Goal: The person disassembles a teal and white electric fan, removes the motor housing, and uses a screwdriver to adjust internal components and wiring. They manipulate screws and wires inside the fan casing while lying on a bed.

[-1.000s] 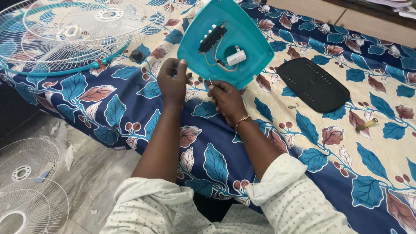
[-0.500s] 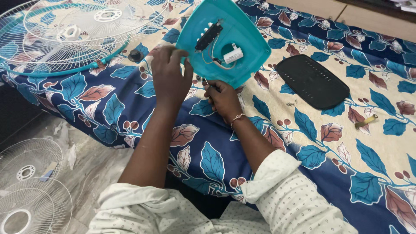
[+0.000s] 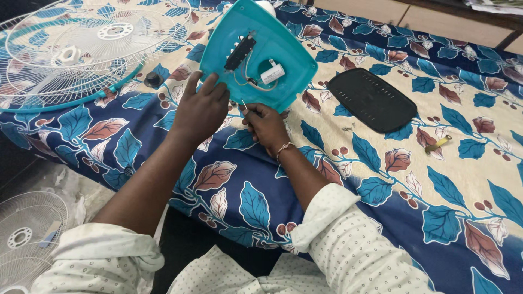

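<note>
The left hand is gripping the lower edge of a teal fan base, tilting it up off the leaf-print bed. The right hand is pinching a thin wire just beneath the base. A black cover plate is lying nearby, a white fan grille beside it.

place: a home, likely a bedroom | why: big bed with a leafy blue bedsheet fills the frame | also: wooden furniture upper right, fan guards on floor lower left
</note>
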